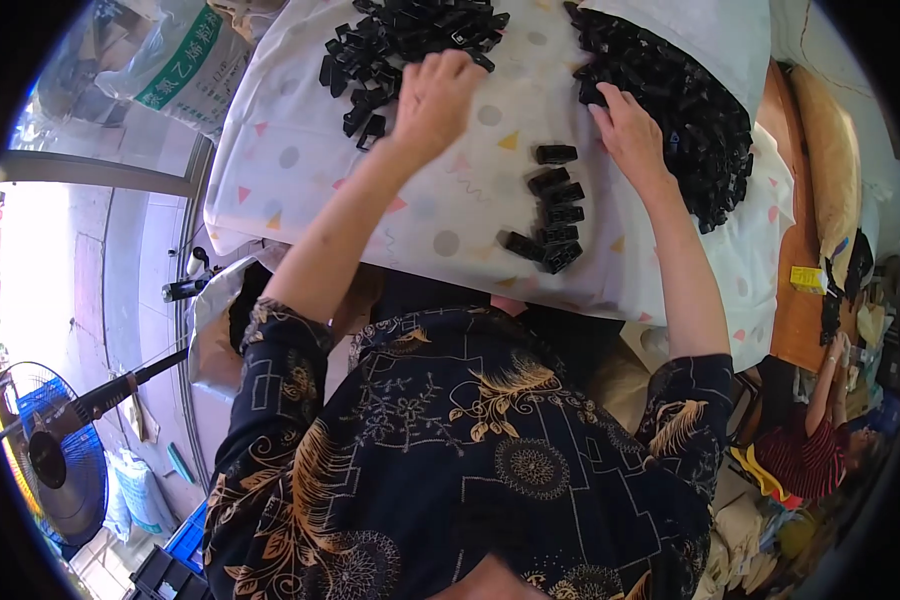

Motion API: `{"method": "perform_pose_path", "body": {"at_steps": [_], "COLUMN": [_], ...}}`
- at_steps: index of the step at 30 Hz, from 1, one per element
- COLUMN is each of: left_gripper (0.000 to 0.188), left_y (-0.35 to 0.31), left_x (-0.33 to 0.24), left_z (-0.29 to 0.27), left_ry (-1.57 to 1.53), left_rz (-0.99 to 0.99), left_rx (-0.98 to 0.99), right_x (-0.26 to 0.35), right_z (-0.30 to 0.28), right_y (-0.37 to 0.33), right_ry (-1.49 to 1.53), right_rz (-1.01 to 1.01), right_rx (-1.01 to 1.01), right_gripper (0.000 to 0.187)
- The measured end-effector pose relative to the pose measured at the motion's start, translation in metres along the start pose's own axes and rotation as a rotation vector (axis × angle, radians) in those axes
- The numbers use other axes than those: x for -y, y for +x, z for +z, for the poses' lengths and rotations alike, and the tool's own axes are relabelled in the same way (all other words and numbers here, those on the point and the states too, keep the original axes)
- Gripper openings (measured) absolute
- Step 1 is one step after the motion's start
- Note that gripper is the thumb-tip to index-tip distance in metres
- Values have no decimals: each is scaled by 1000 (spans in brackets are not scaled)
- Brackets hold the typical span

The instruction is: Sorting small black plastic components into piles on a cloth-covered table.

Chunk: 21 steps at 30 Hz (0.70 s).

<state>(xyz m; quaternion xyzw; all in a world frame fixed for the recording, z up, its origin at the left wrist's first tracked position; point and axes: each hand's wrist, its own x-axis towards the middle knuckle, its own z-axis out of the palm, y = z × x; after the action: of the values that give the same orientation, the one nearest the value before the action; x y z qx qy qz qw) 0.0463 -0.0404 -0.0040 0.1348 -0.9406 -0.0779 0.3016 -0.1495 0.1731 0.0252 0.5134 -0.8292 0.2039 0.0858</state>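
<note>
Two heaps of small black plastic parts lie on the cloth-covered table. At the right edge of the left heap [415, 30], my left hand [438, 105] has its fingers curled in, with a black plastic part [481, 61] at the fingertips. My right hand [630, 135] reaches to the left edge of the larger right heap [685, 110], thumb and forefinger apart beside the parts there. Between my forearms, several single parts [564, 213] stand in a loose curved row near the table's front edge.
The white patterned tablecloth [340, 205] hangs over the front edge. A printed sack [185, 60] stands at the far left, a fan [50, 455] at the lower left. To the right are a brown wooden surface [795, 310], a small yellow box [808, 280] and another person in a striped top [800, 455].
</note>
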Motion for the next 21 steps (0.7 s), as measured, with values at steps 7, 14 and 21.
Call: {"method": "perform_pose_path", "body": {"at_steps": [7,14,21], "left_gripper": [38,41,32], "left_y": [23,35,45], "left_x": [48,60,25], "left_z": [-2,-22,-26], "left_ry": [102,4,-61], "left_rz": [73,195,118], "left_rx": [216,388,303], "right_x": [-9,-14,-20], "right_z": [32,1,-11], "right_y": [2,-32,-56], "right_ry": [-74,472,417], "right_rz": [63,346,199], "right_rx": [-47,76,99], "right_gripper": [19,21,25]}}
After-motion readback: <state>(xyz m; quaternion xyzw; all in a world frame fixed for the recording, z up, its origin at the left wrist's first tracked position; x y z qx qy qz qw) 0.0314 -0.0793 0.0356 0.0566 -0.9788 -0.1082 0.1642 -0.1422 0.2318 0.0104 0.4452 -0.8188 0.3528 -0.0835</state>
